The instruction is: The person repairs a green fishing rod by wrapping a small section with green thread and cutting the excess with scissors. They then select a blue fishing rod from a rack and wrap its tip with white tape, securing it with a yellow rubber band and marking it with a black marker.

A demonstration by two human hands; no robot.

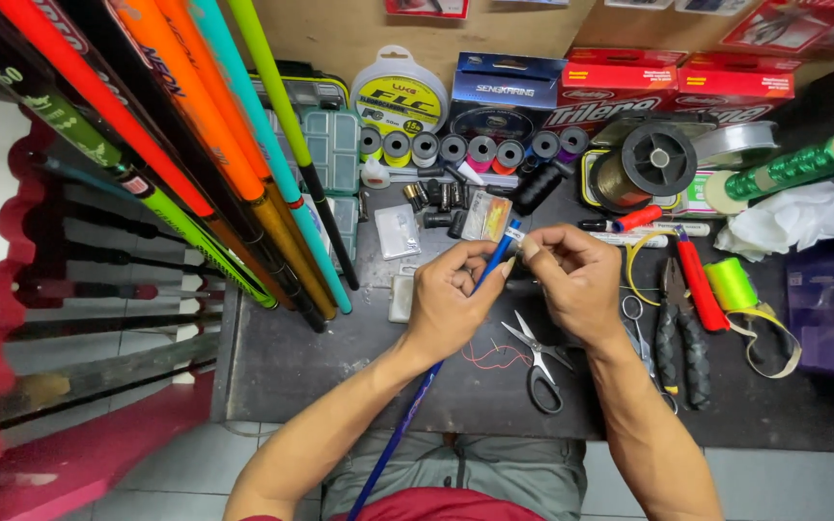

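While your lap sits at the near edge of the dark surface (272, 367), a thin blue rod (415, 405) runs up from beside your knee, its long axis slanting from near-left to far-right, tip pointing toward the far edge. Your left hand (448, 301) is closed around the rod just below its tip, fingers curled tight on it. Your right hand (576, 280) sits just beside the left, fingers pinched together at the rod's white-banded tip (514, 232); whether they grip the tip itself or something fine on it, you cannot tell.

Below your right hand lie grey scissors (536, 355), blades open, beside a loop of thin red thread (494, 355). Toward the right edge rest black-handled pliers (678, 333), a red-handled tool (699, 285) and a roll of lime-green tape (731, 283).

Farther out stands a row of small thread spools (465, 150) in yellow, grey, pink and blue, with a large black line spool (656, 159) to their right. Along the far edge stand a round yellow-and-white package (400, 92), a dark blue box (506, 92) and flat red boxes (678, 82). Bright orange, teal and green rods (214, 145) lean across the far-left corner.
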